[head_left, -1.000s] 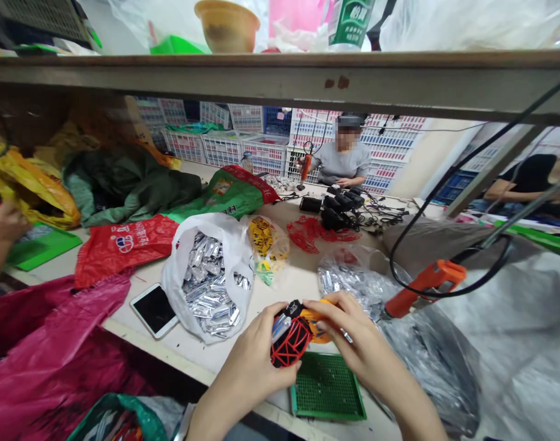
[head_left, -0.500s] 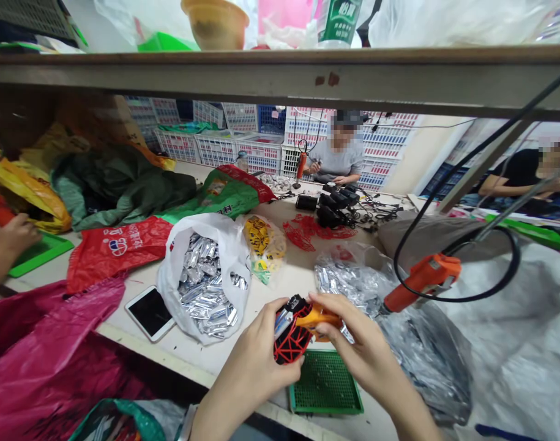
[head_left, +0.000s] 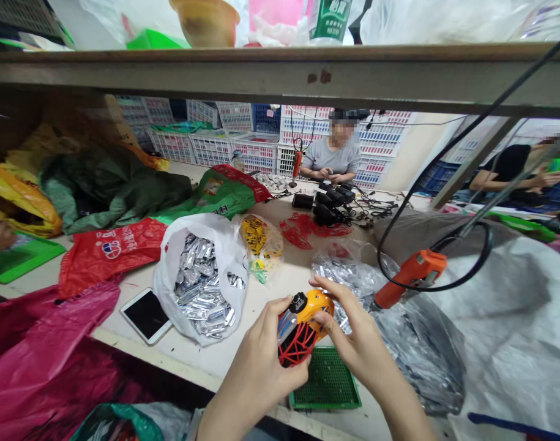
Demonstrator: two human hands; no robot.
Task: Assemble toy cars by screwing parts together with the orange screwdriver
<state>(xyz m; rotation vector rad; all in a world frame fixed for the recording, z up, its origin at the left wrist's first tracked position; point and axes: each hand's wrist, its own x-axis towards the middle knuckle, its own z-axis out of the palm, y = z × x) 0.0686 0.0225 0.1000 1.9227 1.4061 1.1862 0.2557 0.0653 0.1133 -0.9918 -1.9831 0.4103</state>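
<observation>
Okay, left hand (head_left: 261,355) is wrapped around one red-and-orange piece (head_left: 307,324), right hand (head_left: 355,331) pinching its orange side, by one green tray (head_left: 328,386) near the table (head_left: 183,349) edge. Bare tabletop runs from the hands to one white bag (head_left: 206,282); one phone (head_left: 146,315), one orange driver (head_left: 410,275).

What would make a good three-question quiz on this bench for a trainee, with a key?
1. True or false: the left hand and right hand both hold the orange-and-red piece.
2. What shows inside the open white bag? A: black cables; B: silvery parts; C: yellow parts.
3. On which side of the white bag, as pictured, does the phone lie?

Key: 1 true; 2 B; 3 left.
</observation>
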